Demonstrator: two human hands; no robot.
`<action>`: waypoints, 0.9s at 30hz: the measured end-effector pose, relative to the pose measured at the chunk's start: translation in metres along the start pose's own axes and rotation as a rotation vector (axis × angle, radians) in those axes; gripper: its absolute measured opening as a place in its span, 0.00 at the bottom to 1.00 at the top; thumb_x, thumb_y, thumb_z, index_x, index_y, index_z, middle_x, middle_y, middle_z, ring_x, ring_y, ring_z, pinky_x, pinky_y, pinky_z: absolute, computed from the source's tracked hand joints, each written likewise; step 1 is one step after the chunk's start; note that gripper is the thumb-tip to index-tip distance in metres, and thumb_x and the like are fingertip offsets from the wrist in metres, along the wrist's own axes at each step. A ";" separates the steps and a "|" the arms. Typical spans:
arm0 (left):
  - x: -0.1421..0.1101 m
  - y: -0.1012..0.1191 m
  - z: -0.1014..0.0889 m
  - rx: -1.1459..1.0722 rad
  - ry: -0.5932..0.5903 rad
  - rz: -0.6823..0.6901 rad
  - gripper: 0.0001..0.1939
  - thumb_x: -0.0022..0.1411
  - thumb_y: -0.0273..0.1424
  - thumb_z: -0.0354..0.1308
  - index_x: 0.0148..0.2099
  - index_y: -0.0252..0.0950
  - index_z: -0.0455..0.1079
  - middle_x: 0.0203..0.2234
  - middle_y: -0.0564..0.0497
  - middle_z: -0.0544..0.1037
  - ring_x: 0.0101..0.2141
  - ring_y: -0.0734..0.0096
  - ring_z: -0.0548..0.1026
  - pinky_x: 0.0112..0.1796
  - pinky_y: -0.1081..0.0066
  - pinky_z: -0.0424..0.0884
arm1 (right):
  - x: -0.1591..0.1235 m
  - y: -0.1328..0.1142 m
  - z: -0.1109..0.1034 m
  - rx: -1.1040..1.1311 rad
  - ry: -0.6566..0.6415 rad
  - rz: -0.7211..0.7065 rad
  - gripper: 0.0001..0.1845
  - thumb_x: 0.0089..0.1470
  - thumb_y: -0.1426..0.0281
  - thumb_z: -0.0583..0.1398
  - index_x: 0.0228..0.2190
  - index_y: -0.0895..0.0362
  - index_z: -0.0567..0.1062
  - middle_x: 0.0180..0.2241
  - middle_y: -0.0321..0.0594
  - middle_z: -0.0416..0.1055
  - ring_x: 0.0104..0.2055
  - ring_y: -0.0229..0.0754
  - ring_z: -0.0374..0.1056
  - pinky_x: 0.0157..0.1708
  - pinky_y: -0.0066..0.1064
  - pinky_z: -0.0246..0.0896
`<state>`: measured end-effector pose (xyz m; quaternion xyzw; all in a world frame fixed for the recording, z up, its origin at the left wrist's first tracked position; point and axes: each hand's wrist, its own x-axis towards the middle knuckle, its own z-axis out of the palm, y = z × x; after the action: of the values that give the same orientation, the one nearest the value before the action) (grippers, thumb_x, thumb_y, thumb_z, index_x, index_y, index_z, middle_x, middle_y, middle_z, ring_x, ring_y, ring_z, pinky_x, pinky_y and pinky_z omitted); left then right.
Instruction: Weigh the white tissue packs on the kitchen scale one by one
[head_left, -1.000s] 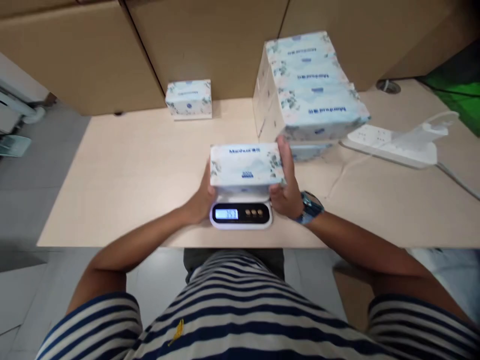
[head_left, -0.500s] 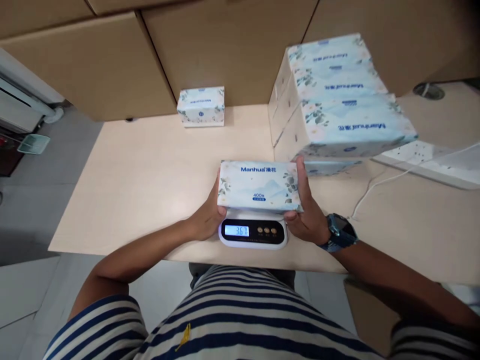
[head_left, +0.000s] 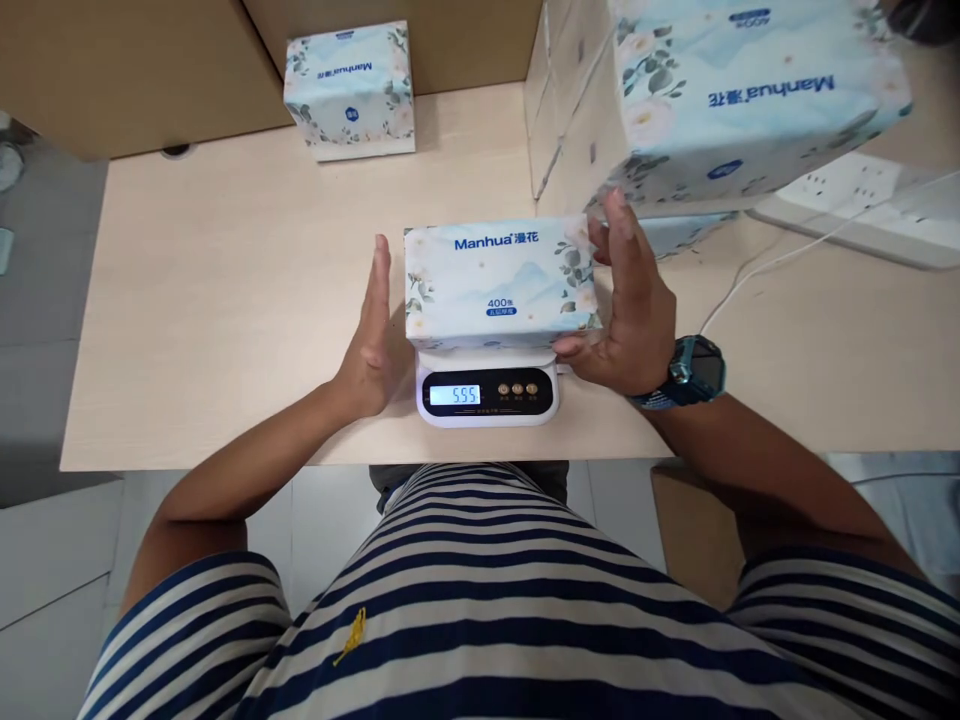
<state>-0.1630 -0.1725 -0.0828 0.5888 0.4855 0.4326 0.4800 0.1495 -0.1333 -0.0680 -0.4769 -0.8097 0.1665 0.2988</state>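
A pack of tissues [head_left: 499, 285], pale blue with flowers and "Manhua" lettering, rests on a white kitchen scale [head_left: 487, 412]. The scale's lit display [head_left: 454, 395] reads about 555. My left hand [head_left: 369, 345] stands upright beside the pack's left end, fingers straight, with a gap between. My right hand [head_left: 630, 310] is at the pack's right end, its fingers apart and raised, the thumb close to the lower right corner. Whether that thumb touches the pack I cannot tell. A watch [head_left: 697, 370] is on my right wrist.
Another tissue pack [head_left: 351, 95] stands at the back against cardboard boxes [head_left: 135, 70]. A tall stack of tissue packs [head_left: 750, 110] rises at the back right, close to my right hand. A white cable [head_left: 787, 258] runs over the table [head_left: 225, 300] near a power strip [head_left: 862, 205].
Both hands have loosened from the tissue pack, the left one moving away to the left. The pack now sits on the scale, and the reading rose from 367 to 555. The view tilted down.
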 end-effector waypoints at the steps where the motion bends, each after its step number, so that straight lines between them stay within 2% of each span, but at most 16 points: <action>1: 0.001 -0.002 -0.003 0.027 0.012 0.064 0.61 0.57 0.82 0.40 0.83 0.58 0.47 0.85 0.65 0.36 0.82 0.47 0.22 0.80 0.43 0.31 | -0.001 0.000 0.000 0.006 0.007 0.004 0.64 0.51 0.22 0.54 0.76 0.46 0.60 0.81 0.44 0.52 0.83 0.69 0.49 0.76 0.61 0.61; 3: 0.004 -0.005 -0.009 0.053 0.046 0.144 0.58 0.60 0.80 0.39 0.82 0.59 0.49 0.85 0.64 0.38 0.83 0.48 0.25 0.80 0.45 0.29 | -0.003 0.002 0.000 0.001 0.028 0.008 0.63 0.51 0.21 0.52 0.75 0.44 0.59 0.81 0.44 0.53 0.81 0.70 0.53 0.75 0.62 0.61; 6: 0.009 -0.010 -0.013 0.032 0.078 0.139 0.56 0.62 0.79 0.38 0.82 0.58 0.52 0.85 0.61 0.43 0.84 0.48 0.31 0.81 0.47 0.31 | -0.007 0.008 0.001 -0.024 0.106 -0.042 0.65 0.51 0.19 0.45 0.75 0.46 0.61 0.78 0.52 0.58 0.78 0.70 0.59 0.73 0.61 0.64; 9: 0.013 -0.017 -0.015 0.038 0.062 0.172 0.54 0.64 0.77 0.35 0.82 0.58 0.50 0.85 0.60 0.43 0.84 0.51 0.34 0.81 0.48 0.32 | -0.008 0.018 0.004 0.007 0.183 -0.120 0.62 0.55 0.21 0.46 0.75 0.49 0.62 0.75 0.56 0.61 0.77 0.71 0.61 0.72 0.63 0.65; 14: 0.018 -0.029 -0.020 0.082 0.083 0.184 0.53 0.61 0.79 0.37 0.80 0.64 0.55 0.84 0.63 0.48 0.83 0.51 0.39 0.81 0.46 0.38 | -0.007 0.034 0.011 0.113 0.286 -0.282 0.64 0.48 0.20 0.54 0.75 0.41 0.63 0.76 0.42 0.62 0.78 0.73 0.59 0.70 0.65 0.64; 16: 0.019 -0.032 -0.022 0.075 0.097 0.179 0.52 0.60 0.80 0.39 0.79 0.66 0.57 0.83 0.63 0.50 0.83 0.51 0.41 0.81 0.47 0.41 | -0.008 0.033 0.012 0.119 0.313 -0.236 0.62 0.49 0.21 0.57 0.75 0.35 0.60 0.79 0.35 0.57 0.80 0.71 0.56 0.72 0.64 0.62; 18: 0.020 -0.032 -0.022 0.054 0.107 0.185 0.52 0.60 0.79 0.40 0.78 0.65 0.58 0.83 0.63 0.51 0.83 0.51 0.42 0.81 0.48 0.42 | -0.008 0.027 0.014 0.111 0.313 -0.191 0.61 0.52 0.22 0.56 0.78 0.32 0.52 0.82 0.30 0.49 0.83 0.69 0.48 0.75 0.64 0.57; 22: 0.021 -0.024 -0.018 0.040 0.135 0.169 0.53 0.58 0.80 0.44 0.76 0.63 0.63 0.83 0.61 0.53 0.83 0.51 0.43 0.81 0.49 0.44 | -0.007 0.009 0.016 0.163 0.338 -0.208 0.61 0.58 0.23 0.48 0.80 0.32 0.34 0.84 0.31 0.38 0.85 0.66 0.38 0.79 0.64 0.47; 24: 0.018 -0.014 -0.016 0.019 0.175 0.148 0.53 0.57 0.81 0.44 0.75 0.62 0.65 0.83 0.61 0.53 0.83 0.51 0.44 0.81 0.49 0.45 | -0.011 0.006 0.015 0.239 0.375 -0.098 0.58 0.59 0.23 0.43 0.80 0.31 0.33 0.84 0.28 0.36 0.86 0.62 0.37 0.80 0.62 0.46; 27: 0.002 0.007 -0.015 -0.093 0.238 0.070 0.52 0.61 0.80 0.36 0.74 0.60 0.66 0.82 0.59 0.56 0.83 0.53 0.48 0.81 0.48 0.47 | -0.027 0.013 0.007 0.476 0.415 0.065 0.47 0.64 0.27 0.35 0.78 0.23 0.45 0.83 0.20 0.44 0.86 0.54 0.39 0.80 0.61 0.48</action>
<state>-0.1761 -0.1691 -0.0732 0.5272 0.4973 0.5380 0.4304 0.1640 -0.1499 -0.0892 -0.4429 -0.6543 0.2599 0.5551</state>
